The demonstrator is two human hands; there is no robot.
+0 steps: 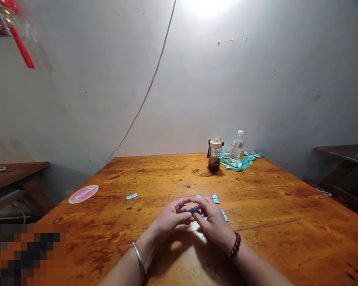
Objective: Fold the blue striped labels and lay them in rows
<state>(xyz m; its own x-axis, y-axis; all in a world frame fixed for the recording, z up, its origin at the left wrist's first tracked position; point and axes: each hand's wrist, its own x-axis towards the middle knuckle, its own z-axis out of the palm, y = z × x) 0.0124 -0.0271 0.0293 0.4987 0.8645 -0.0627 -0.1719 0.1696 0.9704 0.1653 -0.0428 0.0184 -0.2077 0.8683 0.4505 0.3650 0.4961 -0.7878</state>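
Clearly both hands share one small job of holding: the left hand (170,215) and the right hand (214,221) meet tip to tip, thumbs and fingers pinching a dark piece (193,210) between them. Each takes an end, probably because so small a thing would twist in one grip; what it is I cannot tell, as the fingertips cover much of it. The forearms come in from either side, which keeps the piece central and in view.

A bangle (139,258) circles the left wrist and beads (235,246) the right, both behind the fingers and, I judge, out of their way.

Just past the right fingers lie blue strips (215,198), some half hidden by the knuckles (how many, I cannot say). They lie flat, near enough to reach with little stretch. Another blue pair (131,196) sits well apart, left of the fingers, and farther left a pink disc (83,194) lies flat near the table (286,230) edge.

Farthest beyond the fingers, toward the right, stand a cup (215,155) and a bottle (237,147), both upright, the bottle amid loose ribbon (241,163). Set back there, they seem placed to spare the elbows a spill.
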